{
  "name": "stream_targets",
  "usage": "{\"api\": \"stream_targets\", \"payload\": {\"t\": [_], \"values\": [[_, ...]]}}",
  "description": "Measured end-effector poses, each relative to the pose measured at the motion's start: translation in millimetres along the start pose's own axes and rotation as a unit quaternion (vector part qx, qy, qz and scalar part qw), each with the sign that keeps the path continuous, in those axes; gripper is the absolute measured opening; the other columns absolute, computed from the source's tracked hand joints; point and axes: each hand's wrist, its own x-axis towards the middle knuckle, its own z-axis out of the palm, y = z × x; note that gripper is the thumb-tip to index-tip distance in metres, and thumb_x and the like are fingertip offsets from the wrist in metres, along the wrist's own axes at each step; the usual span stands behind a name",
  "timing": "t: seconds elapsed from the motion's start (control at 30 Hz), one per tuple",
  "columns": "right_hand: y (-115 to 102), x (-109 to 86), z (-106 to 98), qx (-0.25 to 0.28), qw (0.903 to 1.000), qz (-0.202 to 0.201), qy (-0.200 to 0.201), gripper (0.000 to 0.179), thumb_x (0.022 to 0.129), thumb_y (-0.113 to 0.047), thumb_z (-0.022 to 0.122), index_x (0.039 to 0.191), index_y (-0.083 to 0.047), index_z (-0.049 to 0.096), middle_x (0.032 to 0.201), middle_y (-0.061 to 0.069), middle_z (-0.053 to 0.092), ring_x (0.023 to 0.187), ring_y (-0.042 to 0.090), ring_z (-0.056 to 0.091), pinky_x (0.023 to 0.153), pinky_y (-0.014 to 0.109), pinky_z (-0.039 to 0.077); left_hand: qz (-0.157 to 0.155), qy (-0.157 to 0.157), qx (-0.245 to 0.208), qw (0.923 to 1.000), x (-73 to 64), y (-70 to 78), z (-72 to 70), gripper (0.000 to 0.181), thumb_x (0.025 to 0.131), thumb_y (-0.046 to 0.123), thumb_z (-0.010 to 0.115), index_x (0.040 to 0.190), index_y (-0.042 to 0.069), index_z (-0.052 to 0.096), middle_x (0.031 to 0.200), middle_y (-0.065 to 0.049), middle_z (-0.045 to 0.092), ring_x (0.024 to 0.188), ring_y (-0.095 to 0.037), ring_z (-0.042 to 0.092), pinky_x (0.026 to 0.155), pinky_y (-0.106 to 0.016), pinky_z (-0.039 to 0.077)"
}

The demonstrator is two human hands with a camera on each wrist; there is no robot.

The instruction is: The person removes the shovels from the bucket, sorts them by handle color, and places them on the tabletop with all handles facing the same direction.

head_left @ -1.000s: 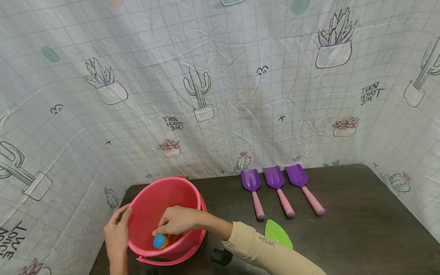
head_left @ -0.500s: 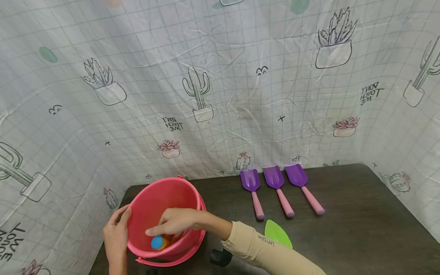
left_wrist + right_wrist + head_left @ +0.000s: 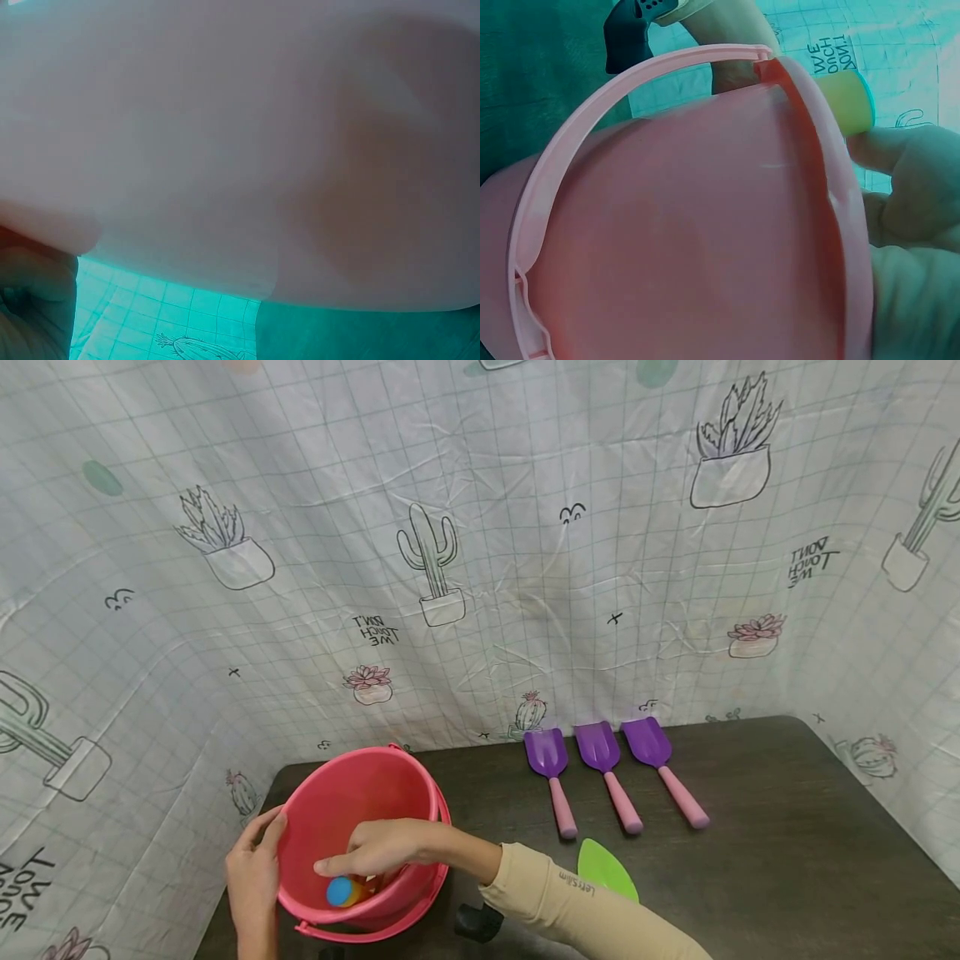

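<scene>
A pink bucket (image 3: 352, 802) stands tipped towards the front left of the table. My left hand (image 3: 255, 868) holds its rim from the left; in the left wrist view the bucket wall (image 3: 172, 165) fills most of the picture, pale and blurred. My right hand (image 3: 390, 847) reaches over the near-right rim into the bucket. Under its thumb sticks out a yellow cylinder with a blue end (image 3: 345, 891), which the hand holds, the curled fingers mostly hidden by the rim. The right wrist view has the yellow cylinder (image 3: 847, 103) past the rim, the thumb (image 3: 881, 150) right at its end.
Three shovels, the left shovel (image 3: 547, 756), middle shovel (image 3: 598, 747) and right shovel (image 3: 648, 743), lie in a row with purple blades and pink handles. A green leaf-shaped piece (image 3: 606, 868) is partly behind my right sleeve. A patterned curtain (image 3: 480, 568) backs the dark table (image 3: 795, 827).
My right thumb has straightened and shifted left, off the blue end. The yellow cylinder and bucket have moved slightly left; the left hand keeps its hold on the rim.
</scene>
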Motion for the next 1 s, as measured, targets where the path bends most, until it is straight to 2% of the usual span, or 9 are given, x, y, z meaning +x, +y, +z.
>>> {"api": "stream_targets", "payload": {"t": [0.2,0.43,0.47,0.53,0.67,0.8,1.0], "values": [[-2,0.3,2,0.0,0.9996,0.014,0.026,0.052,0.104,-0.025,0.059,0.058,-0.005,0.046,0.054,0.0,0.042,0.047,0.009,0.04,0.048,0.018,0.032,0.0,-0.002,-0.004,1.0,0.5,-0.4,-0.7,0.055,0.106,0.045,0.054,0.14,0.002,0.063,0.134,-0.028,0.061,0.069,0.013,0.053,0.061,-0.01,0.048],[-2,-1.3,-1,0.048,0.9984,0.02,0.022,0.049,0.103,-0.021,0.06,0.058,-0.006,0.049,0.057,0.001,0.044,0.047,0.009,0.04,0.049,0.018,0.035,0.004,0.001,0.001,1.0,0.3,0.0,-0.5,0.053,0.106,0.044,0.055,0.138,0.002,0.064,0.131,-0.027,0.063,0.068,0.012,0.055,0.06,-0.012,0.049],[-2,-1.2,-1,0.053,0.9981,0.02,0.023,0.048,0.103,-0.02,0.061,0.059,-0.003,0.053,0.057,0.001,0.046,0.048,0.009,0.042,0.049,0.017,0.036,0.004,0.001,-0.001,1.0,0.2,0.2,-0.4,0.053,0.106,0.044,0.055,0.137,0.002,0.065,0.131,-0.027,0.063,0.068,0.011,0.055,0.06,-0.012,0.049],[-1,-1.8,-3,0.061,0.9978,0.013,0.022,0.041,0.102,-0.015,0.061,0.066,0.006,0.064,0.059,-0.001,0.053,0.051,0.007,0.049,0.051,0.016,0.041,0.005,0.002,-0.001,1.0,-0.1,0.3,-0.5,0.052,0.105,0.043,0.056,0.137,0.003,0.065,0.131,-0.026,0.063,0.069,0.01,0.056,0.06,-0.013,0.049],[-2,-5.3,-6,0.065,0.9977,-0.002,0.02,0.023,0.096,-0.005,0.063,0.097,0.014,0.075,0.07,-0.001,0.067,0.06,0.008,0.059,0.056,0.016,0.05,0.006,0.003,0.002,1.0,-0.4,0.2,-0.9,0.052,0.105,0.044,0.057,0.136,0.004,0.066,0.13,-0.026,0.063,0.069,0.009,0.056,0.06,-0.014,0.049],[-3,-9.1,-10,0.05,0.9985,-0.018,0.016,0.023,0.091,-0.005,0.066,0.101,0.014,0.075,0.069,-0.001,0.066,0.059,0.008,0.054,0.055,0.017,0.049,0.003,0.004,-0.004,1.0,-0.4,-0.1,-0.6,0.052,0.105,0.044,0.057,0.137,0.004,0.066,0.13,-0.025,0.063,0.069,0.009,0.056,0.06,-0.014,0.049],[-3,-13.7,-15,0.03,0.9985,-0.044,0.014,0.027,0.089,-0.006,0.066,0.103,0.015,0.075,0.074,-0.005,0.068,0.058,0.007,0.049,0.053,0.016,0.043,-0.002,0.004,-0.016,0.9999,-0.7,0.0,0.6,0.051,0.105,0.043,0.057,0.137,0.004,0.065,0.13,-0.026,0.063,0.069,0.008,0.057,0.059,-0.014,0.05]]}}
